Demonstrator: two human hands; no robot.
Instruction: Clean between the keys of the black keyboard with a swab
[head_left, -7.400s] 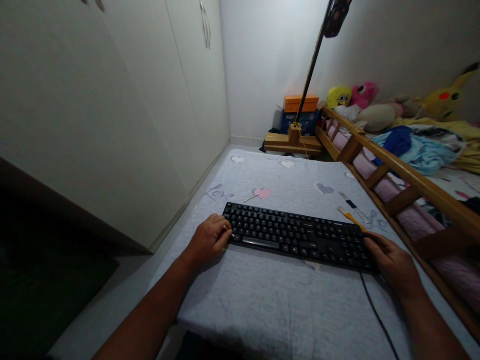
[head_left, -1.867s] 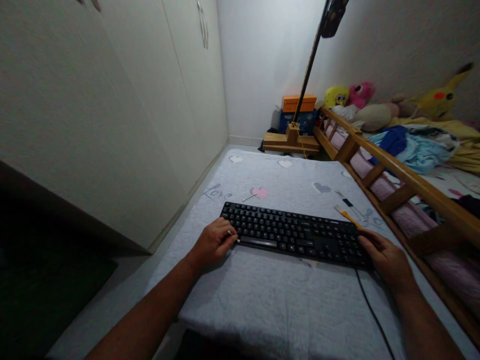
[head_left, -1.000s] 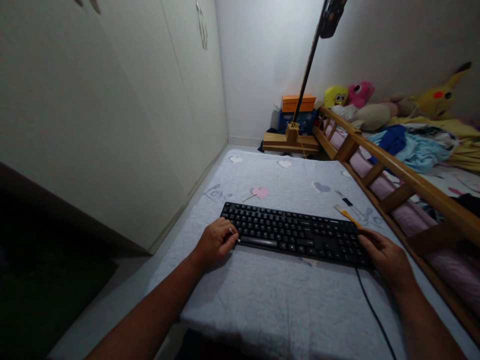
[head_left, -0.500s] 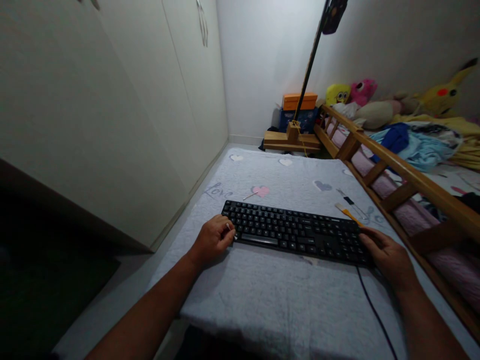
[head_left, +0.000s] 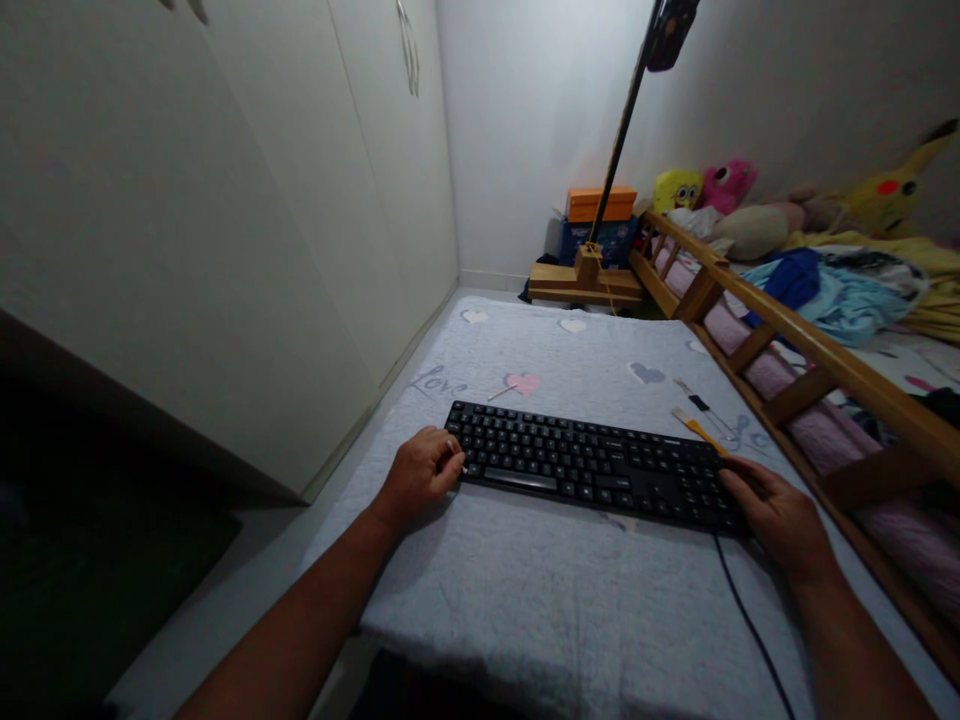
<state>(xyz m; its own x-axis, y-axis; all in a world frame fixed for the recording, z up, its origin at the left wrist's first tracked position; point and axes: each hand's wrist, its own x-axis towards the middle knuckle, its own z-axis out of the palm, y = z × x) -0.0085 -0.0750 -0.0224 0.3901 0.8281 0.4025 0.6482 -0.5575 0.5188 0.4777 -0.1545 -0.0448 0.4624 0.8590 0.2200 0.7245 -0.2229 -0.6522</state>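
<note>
A black keyboard [head_left: 585, 460] lies on the light grey cloth of the table [head_left: 525, 590], its cable running toward the front edge. At its left end my left hand [head_left: 421, 472] is closed, pinching a thin white cotton swab [head_left: 451, 446] near the lower left keys. My right hand [head_left: 776, 515] grips the keyboard's right end, thumb on top and the other fingers partly hidden. Another cotton swab [head_left: 501, 392] rests on the cloth behind the keyboard. Behind its right part lie an orange-handled brush [head_left: 701, 432] and a thin tool with a black section [head_left: 699, 402].
Along the right runs a wooden bed rail [head_left: 825, 340], with soft toys and bedding beyond. White cabinet doors [head_left: 300, 220] stand on the left. Past the far table edge are a wooden stand [head_left: 585, 278] with a black pole and an orange box [head_left: 601, 204].
My left hand has shifted slightly left and up with the swab, off the keyboard's left keys toward its edge. My right hand and the keyboard look unmoved.
</note>
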